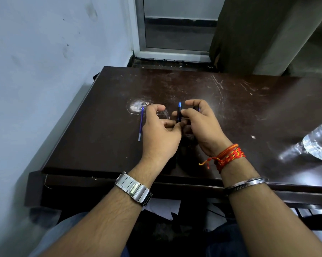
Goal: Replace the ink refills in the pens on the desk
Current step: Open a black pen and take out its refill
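Note:
Above the dark brown desk I hold a dark pen with a blue end pointing away from me. My left hand pinches its near end between thumb and fingers. My right hand grips the barrel from the right side. A little blue shows behind my right fingers; I cannot tell what it belongs to. A thin blue ink refill lies loose on the desk just left of my left hand, running near to far.
A clear plastic bottle lies at the desk's right edge. A white scuffed patch marks the desk beyond the refill. A pale wall runs close along the left, and a window frame stands behind the desk.

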Tool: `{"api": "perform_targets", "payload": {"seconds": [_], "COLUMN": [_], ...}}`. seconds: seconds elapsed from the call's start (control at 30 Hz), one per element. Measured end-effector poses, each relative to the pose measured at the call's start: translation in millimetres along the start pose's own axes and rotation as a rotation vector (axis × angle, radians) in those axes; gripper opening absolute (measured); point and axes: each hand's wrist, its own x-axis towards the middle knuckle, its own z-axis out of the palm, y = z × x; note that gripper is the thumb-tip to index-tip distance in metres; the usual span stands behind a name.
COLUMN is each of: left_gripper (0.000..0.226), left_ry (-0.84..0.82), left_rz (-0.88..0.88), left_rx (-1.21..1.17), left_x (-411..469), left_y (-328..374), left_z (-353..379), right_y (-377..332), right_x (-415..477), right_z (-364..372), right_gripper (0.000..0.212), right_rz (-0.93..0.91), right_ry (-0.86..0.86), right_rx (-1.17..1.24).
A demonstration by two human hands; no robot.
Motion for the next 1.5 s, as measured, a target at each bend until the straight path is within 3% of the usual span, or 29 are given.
{"api": "perform_targets", "payload": {"seconds": [0.1, 0.23, 0.33, 0.47, 0.57, 0.7, 0.83, 0.97, 1.07, 1.23, 1.37, 1.5], "left_gripper": [0.052, 0.051, 0.05, 0.051, 0.05, 0.051, 0.049, 0.05, 0.05, 0.05, 0.049, 0.049], "left_ry": [-0.001, 0.0, 0.002, -0.011, -0.003, -0.012, -0.005, -0.013, -0.012, -0.015, -0.02, -0.033], "left_rz": [-0.004, 0.006, 0.005, -0.006, -0.004, -0.005, -0.008, -0.008, -0.011, -0.013, -0.02, -0.022], "left_rx": [-0.004, 0.016, 0.016, 0.021, 0.024, 0.018, 0.014, 0.013, 0.013, 0.03, 0.026, 0.03], "left_x": [0.2, -2.0, -1.8, -4.3, -3.9, -4.1, -1.9, -2.5, -2.1, -4.1, -3.5, -5.7], "left_y": [0.6, 1.8, 3.5, 4.8, 5.9, 5.5, 3.4, 2.2, 2.7, 5.0, 6.6, 7.7], "left_z": [-0.7, 0.1, -0.4, 0.5, -0.5, -0.1, -1.1, -0.3, -1.2, -0.8, -2.5, -1.5], "right_y": [2.0, 1.0, 1.8, -0.8, -1.1, -3.3, 0.8, -1.6, -0.1, -2.7, 0.0, -4.7], "right_x": [-0.4, 0.0, -1.7, -0.9, -3.4, -3.7, -2.6, -2.0, -3.2, -1.5, -3.1, -2.7], "right_z": [1.2, 1.5, 2.7, 1.2, 2.7, 3.5, 2.7, 3.0, 3.2, 2.6, 0.7, -1.0], "right_gripper": [0.018, 0.017, 0.022, 0.015, 0.022, 0.021, 0.025, 0.023, 0.027, 0.022, 0.03, 0.023], "right_rz": [-0.039, 0.0, -0.063, 0.017, -0.001, 0.047, -0.051, 0.016, -0.032, 0.028, -0.002, 0.041], "right_ry": [-0.012, -0.018, 0.003, -0.028, -0.032, -0.055, -0.011, -0.048, -0.013, -0.001, -0.001, -0.02], "right_rx": [-0.096, -0.01, -0.15, 0.012, -0.073, 0.059, -0.162, -0.006, -0.156, -0.024, -0.17, 0.012]}}
